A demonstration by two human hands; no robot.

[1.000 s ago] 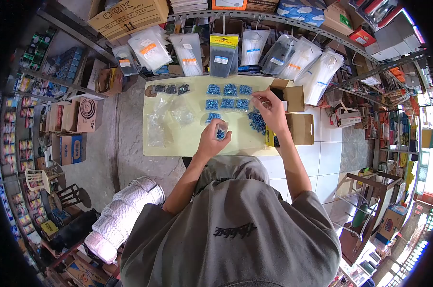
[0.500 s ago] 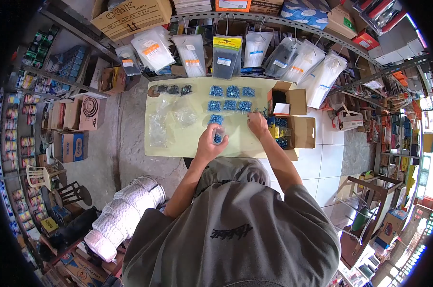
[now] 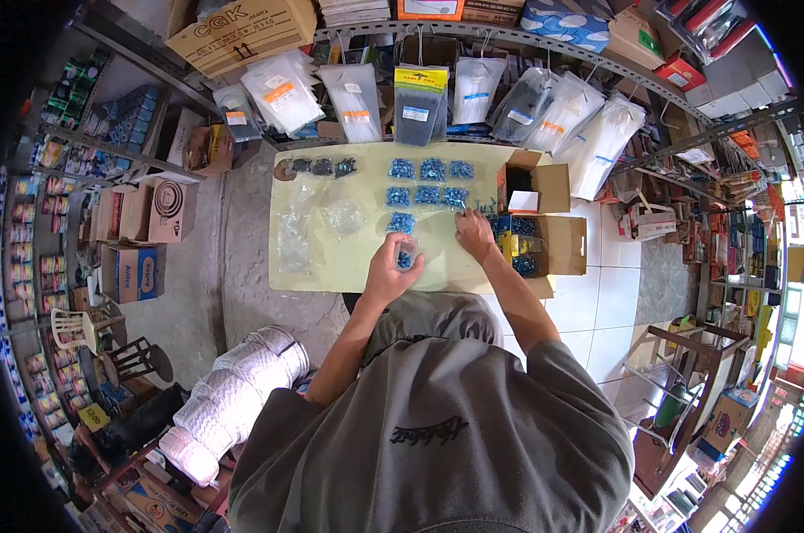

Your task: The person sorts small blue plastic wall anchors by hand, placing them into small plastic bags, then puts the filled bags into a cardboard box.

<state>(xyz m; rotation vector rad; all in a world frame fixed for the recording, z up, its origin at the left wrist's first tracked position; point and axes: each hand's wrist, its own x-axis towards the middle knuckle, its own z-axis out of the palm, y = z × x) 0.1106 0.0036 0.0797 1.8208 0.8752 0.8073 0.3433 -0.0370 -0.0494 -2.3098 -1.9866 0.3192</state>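
My left hand [image 3: 393, 269] curls around a small clear plastic bag [image 3: 405, 258] with blue pieces in its bottom. My right hand [image 3: 476, 234] is over the table with fingers drawn together; whatever is between them is too small to make out. Just beyond it lie loose blue screw-like pieces [image 3: 485, 208], beside an open box [image 3: 525, 247] of more blue pieces. Filled bags of blue pieces [image 3: 427, 195] lie in rows on the pale table [image 3: 331, 271], and another filled bag [image 3: 400, 222] is right above my left hand.
Bags of dark pieces [image 3: 321, 166] and empty clear bags [image 3: 342, 213] lie at the table's left. A second open box [image 3: 519, 188] with dark contents stands at the right. Cable tie packs [image 3: 421, 107] hang behind. A white rope roll [image 3: 242, 391] stands lower left.
My right hand has shifted slightly left and toward me, uncovering more of the loose blue pieces. My left hand stays around the small bag.
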